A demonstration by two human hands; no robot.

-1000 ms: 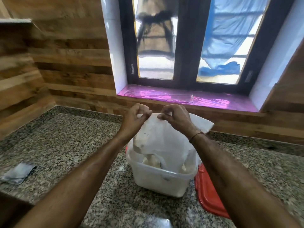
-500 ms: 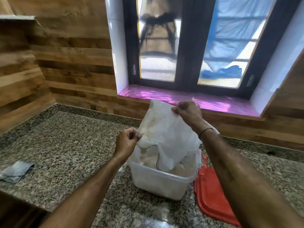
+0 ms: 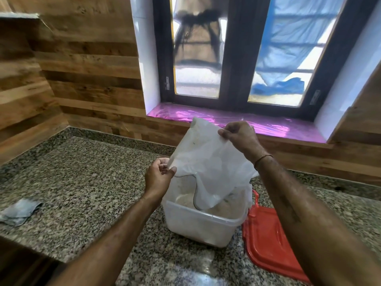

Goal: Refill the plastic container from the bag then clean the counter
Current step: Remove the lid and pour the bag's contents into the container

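Note:
A translucent white plastic container [image 3: 198,226] stands on the granite counter [image 3: 86,182], with pale flour-like powder inside. A white plastic bag [image 3: 208,159] hangs upside down over it, its open mouth down inside the container. My right hand [image 3: 239,136] pinches the bag's upper edge, held high. My left hand [image 3: 158,176] pinches the bag's lower left edge, just above the container's rim.
A red lid [image 3: 268,242] lies flat on the counter right of the container. A crumpled grey cloth [image 3: 19,210] lies at the far left. A wooden wall and a window sill with pink film [image 3: 226,118] run behind. The counter's front edge is near me.
Both hands held the bag's top together a second ago. My left hand has dropped to the bag's lower edge while my right hand lifted its end higher, tipping the bag.

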